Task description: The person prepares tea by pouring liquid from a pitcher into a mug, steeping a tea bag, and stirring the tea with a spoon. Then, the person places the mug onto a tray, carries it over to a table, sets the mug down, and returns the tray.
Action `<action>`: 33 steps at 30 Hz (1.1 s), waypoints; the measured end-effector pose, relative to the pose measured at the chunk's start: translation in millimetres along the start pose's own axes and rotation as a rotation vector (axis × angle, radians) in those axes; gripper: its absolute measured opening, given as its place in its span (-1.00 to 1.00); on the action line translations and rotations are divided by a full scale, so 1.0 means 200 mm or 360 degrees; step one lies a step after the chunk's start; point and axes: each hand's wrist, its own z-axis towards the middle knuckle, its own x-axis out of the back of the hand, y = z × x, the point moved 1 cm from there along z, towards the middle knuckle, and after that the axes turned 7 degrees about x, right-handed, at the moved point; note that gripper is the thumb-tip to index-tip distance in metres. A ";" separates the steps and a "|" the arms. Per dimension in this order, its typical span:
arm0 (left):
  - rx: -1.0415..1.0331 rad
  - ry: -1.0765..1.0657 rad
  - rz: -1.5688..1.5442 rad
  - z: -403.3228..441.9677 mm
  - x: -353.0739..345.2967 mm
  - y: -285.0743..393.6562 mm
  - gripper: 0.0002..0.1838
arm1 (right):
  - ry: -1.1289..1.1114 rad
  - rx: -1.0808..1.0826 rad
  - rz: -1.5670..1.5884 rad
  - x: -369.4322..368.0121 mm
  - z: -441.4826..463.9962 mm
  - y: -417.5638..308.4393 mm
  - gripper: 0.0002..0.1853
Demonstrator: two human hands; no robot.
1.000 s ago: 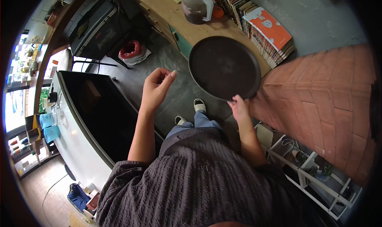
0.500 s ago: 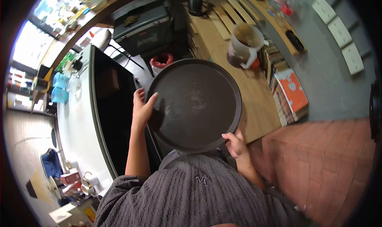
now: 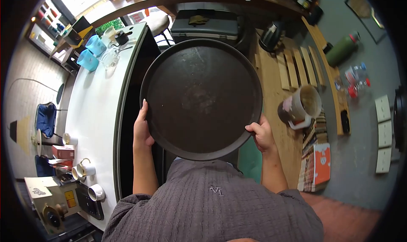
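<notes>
A round dark brown serving tray [image 3: 203,123] is held up level in front of my chest, with pale scuffs on its bare surface. My left hand [image 3: 143,125] grips its left rim, thumb along the edge and the other fingers mostly hidden underneath. On the lower right rim my right hand [image 3: 261,134] is closed, its thumb on top and its remaining fingers behind the edge.
To the left runs a white counter [image 3: 91,127] with blue cups [image 3: 87,60], white mugs [image 3: 96,192] and a machine [image 3: 55,204]. On the right, a wooden bench [image 3: 271,157] bears a plastic jug [image 3: 303,106], a kettle [image 3: 271,36] and books [image 3: 311,170]. A dark case [image 3: 205,27] stands ahead.
My view has turned left, so the counter and bench have shifted in it. The tray appears higher and larger. My left hand has gone from partly spread fingers to gripping the rim.
</notes>
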 end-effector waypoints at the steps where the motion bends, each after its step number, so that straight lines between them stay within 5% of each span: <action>1: -0.0008 0.0006 -0.0053 0.06 0.02 0.03 -0.55 | -0.0014 -0.0014 -0.0047 -0.02 0.08 0.01 -0.39; 5: 0.0016 -0.0080 -0.0168 0.39 0.12 0.17 -0.55 | -0.0050 -0.0020 -0.0175 -0.11 0.43 0.05 -0.41; 7: 0.0043 -0.0103 -0.0227 0.62 0.15 0.26 -0.53 | -0.0053 0.0098 -0.0197 -0.17 0.65 0.03 -0.59; 13: 0.0034 -0.0139 -0.0143 1.02 0.18 0.62 -0.50 | 0.0084 -0.0018 0.0018 -0.18 1.35 -0.05 -0.53; 21: -0.0181 0.0185 -0.0330 1.20 0.18 0.90 -0.53 | 0.0232 0.0323 -0.0363 -0.44 2.37 -0.34 -0.63; 24: -0.0191 -0.0059 -0.0485 1.22 0.16 0.92 -0.57 | 0.0172 0.0595 -0.0296 -0.53 2.83 -0.45 -0.59; 33: -0.0633 0.0461 -0.0540 1.34 -0.03 0.81 -0.58 | 0.0358 0.0855 -0.0708 -0.57 3.88 -0.34 -0.27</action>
